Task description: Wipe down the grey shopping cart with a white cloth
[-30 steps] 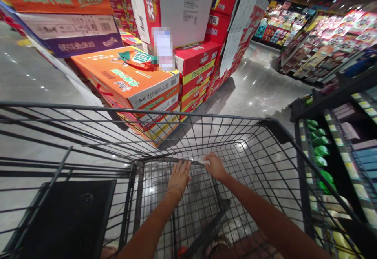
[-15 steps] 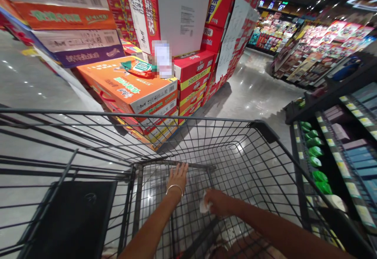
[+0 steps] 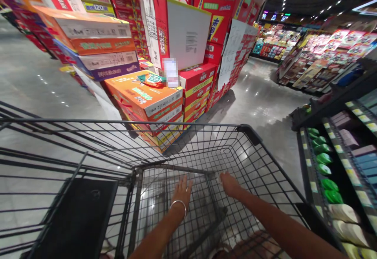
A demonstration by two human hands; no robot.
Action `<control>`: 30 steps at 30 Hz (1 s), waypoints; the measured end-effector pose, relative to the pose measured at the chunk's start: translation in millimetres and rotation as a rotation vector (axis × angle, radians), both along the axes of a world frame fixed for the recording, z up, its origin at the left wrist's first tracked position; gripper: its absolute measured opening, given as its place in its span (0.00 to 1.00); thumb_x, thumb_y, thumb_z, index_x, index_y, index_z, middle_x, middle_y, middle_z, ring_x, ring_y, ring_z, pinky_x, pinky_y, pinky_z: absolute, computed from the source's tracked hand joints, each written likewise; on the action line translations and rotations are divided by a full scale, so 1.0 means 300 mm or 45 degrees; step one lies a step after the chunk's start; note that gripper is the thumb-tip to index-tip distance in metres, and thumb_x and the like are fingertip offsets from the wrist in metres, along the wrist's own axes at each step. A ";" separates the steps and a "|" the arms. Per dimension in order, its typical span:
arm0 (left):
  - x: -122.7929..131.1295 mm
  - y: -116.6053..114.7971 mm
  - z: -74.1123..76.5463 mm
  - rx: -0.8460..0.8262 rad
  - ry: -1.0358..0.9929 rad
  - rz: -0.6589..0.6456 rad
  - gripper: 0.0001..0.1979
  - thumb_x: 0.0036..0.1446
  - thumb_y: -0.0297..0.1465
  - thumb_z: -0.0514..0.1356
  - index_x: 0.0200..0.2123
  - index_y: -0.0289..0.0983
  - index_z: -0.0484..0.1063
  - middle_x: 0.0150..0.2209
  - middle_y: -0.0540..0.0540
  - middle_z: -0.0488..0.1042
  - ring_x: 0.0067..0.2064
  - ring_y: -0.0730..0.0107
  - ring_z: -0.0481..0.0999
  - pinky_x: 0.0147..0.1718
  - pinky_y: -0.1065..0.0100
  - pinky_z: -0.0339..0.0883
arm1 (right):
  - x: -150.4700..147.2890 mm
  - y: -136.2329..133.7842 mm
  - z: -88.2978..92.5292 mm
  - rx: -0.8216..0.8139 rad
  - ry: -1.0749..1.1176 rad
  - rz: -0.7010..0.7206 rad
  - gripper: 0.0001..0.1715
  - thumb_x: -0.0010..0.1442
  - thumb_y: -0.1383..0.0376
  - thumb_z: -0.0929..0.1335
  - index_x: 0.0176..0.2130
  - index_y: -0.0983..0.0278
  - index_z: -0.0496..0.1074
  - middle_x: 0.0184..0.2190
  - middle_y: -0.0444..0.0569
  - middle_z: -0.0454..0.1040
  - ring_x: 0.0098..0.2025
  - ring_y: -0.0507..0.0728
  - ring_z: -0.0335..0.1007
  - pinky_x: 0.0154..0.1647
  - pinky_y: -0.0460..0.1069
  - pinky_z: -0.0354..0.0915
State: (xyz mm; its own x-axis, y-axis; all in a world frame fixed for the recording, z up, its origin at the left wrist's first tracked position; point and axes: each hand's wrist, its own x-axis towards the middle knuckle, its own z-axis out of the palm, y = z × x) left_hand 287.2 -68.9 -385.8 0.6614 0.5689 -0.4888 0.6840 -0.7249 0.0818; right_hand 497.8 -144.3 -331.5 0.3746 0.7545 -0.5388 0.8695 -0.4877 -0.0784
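Note:
A dark wire shopping cart (image 3: 188,124) fills the lower view. My left hand (image 3: 182,194), with a silver bangle at the wrist, is inside the basket, its fingers spread and holding nothing. To its right, my right hand (image 3: 229,184) is closed over the basket near its inner frame bar. A bit of something white shows at its fingertips, too small to name. Both arms reach in from the bottom edge.
Beyond the cart stand stacked orange boxes (image 3: 144,94) and red boxes (image 3: 197,90), with a small orange-green packet (image 3: 153,79) on top. A black shelf (image 3: 306,153) with green packs runs along the right. A black panel (image 3: 76,216) hangs at the cart's left.
My right hand has moved forward and to the right, away from my left hand. My left hand has shifted slightly right and down. The boxes sit lower and further right in view.

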 end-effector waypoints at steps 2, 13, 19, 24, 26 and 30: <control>-0.033 -0.021 -0.005 0.019 0.035 -0.009 0.47 0.43 0.19 0.59 0.66 0.38 0.42 0.68 0.36 0.37 0.67 0.48 0.40 0.62 0.50 0.46 | -0.032 0.011 0.008 -0.021 -0.012 0.026 0.22 0.53 0.80 0.62 0.47 0.71 0.68 0.50 0.62 0.68 0.45 0.57 0.71 0.43 0.47 0.62; -0.149 -0.004 0.017 -0.070 0.032 0.101 0.44 0.47 0.26 0.62 0.65 0.45 0.45 0.68 0.38 0.36 0.66 0.44 0.39 0.60 0.48 0.49 | -0.089 0.033 0.053 -0.071 -0.029 0.138 0.25 0.52 0.82 0.61 0.50 0.74 0.67 0.50 0.64 0.67 0.47 0.58 0.70 0.45 0.48 0.64; -0.142 0.000 -0.004 -0.055 0.000 0.137 0.44 0.47 0.26 0.62 0.65 0.47 0.45 0.68 0.40 0.37 0.67 0.45 0.38 0.60 0.49 0.49 | -0.075 0.047 0.039 -0.047 -0.014 0.174 0.21 0.56 0.81 0.58 0.48 0.75 0.68 0.49 0.65 0.68 0.49 0.59 0.69 0.48 0.49 0.62; -0.157 0.000 -0.054 0.007 -0.026 0.121 0.42 0.50 0.30 0.62 0.65 0.48 0.45 0.68 0.41 0.39 0.67 0.46 0.39 0.60 0.49 0.50 | -0.102 0.053 0.031 -0.022 0.015 0.179 0.22 0.56 0.80 0.58 0.49 0.74 0.67 0.50 0.64 0.67 0.51 0.59 0.67 0.50 0.49 0.61; -0.163 0.000 -0.078 0.050 -0.036 0.124 0.42 0.50 0.31 0.62 0.65 0.49 0.45 0.68 0.42 0.40 0.67 0.45 0.40 0.60 0.47 0.50 | -0.135 0.055 0.025 -0.007 0.052 0.185 0.23 0.56 0.81 0.57 0.49 0.73 0.67 0.50 0.63 0.67 0.50 0.57 0.68 0.50 0.49 0.61; -0.171 0.004 -0.100 0.078 -0.058 0.124 0.41 0.51 0.32 0.61 0.65 0.50 0.45 0.68 0.45 0.38 0.67 0.46 0.39 0.60 0.46 0.49 | -0.192 0.056 0.007 0.018 0.158 0.229 0.23 0.55 0.80 0.57 0.47 0.71 0.67 0.53 0.62 0.64 0.48 0.58 0.70 0.49 0.51 0.63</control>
State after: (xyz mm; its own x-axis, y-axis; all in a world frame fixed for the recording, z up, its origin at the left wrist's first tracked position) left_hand 235.9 -67.6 -415.7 0.6225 0.6592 -0.4218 0.7478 -0.6600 0.0720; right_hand 440.2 -127.5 -329.5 0.1644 0.8112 -0.5612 0.9257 -0.3233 -0.1961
